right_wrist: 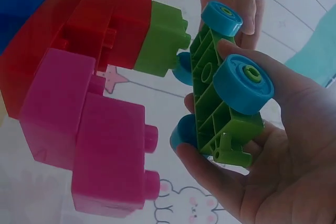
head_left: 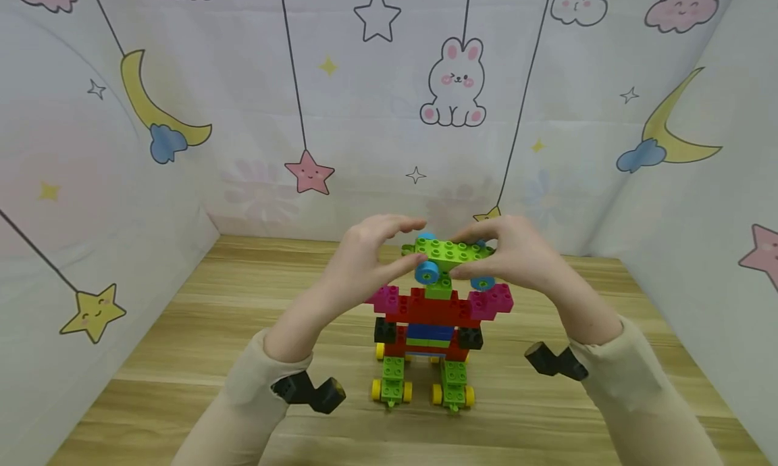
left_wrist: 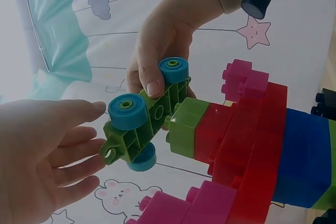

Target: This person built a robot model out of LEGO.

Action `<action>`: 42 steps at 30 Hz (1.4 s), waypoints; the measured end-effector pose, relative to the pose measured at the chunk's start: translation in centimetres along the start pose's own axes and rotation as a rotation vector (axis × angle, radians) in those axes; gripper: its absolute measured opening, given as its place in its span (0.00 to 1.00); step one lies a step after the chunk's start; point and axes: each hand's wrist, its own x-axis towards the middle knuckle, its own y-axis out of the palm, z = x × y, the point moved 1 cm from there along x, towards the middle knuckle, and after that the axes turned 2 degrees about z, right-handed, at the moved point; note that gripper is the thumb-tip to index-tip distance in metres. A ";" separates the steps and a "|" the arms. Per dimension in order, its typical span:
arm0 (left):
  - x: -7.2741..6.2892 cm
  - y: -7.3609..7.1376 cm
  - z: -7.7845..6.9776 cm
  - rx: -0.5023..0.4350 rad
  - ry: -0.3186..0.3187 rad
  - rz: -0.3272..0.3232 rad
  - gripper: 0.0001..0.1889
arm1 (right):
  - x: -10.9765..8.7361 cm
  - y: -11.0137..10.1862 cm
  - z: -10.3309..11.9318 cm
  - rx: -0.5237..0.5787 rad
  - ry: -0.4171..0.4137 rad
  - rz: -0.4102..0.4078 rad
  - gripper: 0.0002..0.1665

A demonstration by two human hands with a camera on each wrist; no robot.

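A lime green wheeled toy base (head_left: 452,251) with blue wheels is held level above a tall block figure (head_left: 430,311). My right hand (head_left: 516,256) pinches it between thumb and fingers near its right end. My left hand (head_left: 371,263) is at the other end, fingers extended and thumb tip near a blue wheel (left_wrist: 127,111). In the right wrist view the ribbed underside (right_wrist: 207,77) faces the green block (right_wrist: 161,38) atop the figure, with a small gap between them. Red blocks (head_left: 428,311) and pink blocks (head_left: 491,301) make up the figure's upper part.
The figure stands on green wheeled bases (head_left: 393,378) with yellow wheels, on a wood-grain table (head_left: 213,385). Black blocks (head_left: 471,338) stick out at its sides. A white cloth backdrop (head_left: 377,115) with printed stars, moons and rabbits surrounds the table.
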 end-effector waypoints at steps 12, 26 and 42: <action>-0.8 0.0 0.1 0.024 -0.037 0.092 0.18 | 0.3 1.5 0.1 0.020 -0.030 0.028 0.25; -1.1 0.3 0.9 0.028 -0.030 0.099 0.16 | 0.4 2.1 0.0 0.040 -0.006 0.062 0.25; -1.3 0.3 1.0 0.018 -0.023 0.107 0.16 | 0.3 2.3 0.3 0.000 -0.002 0.060 0.25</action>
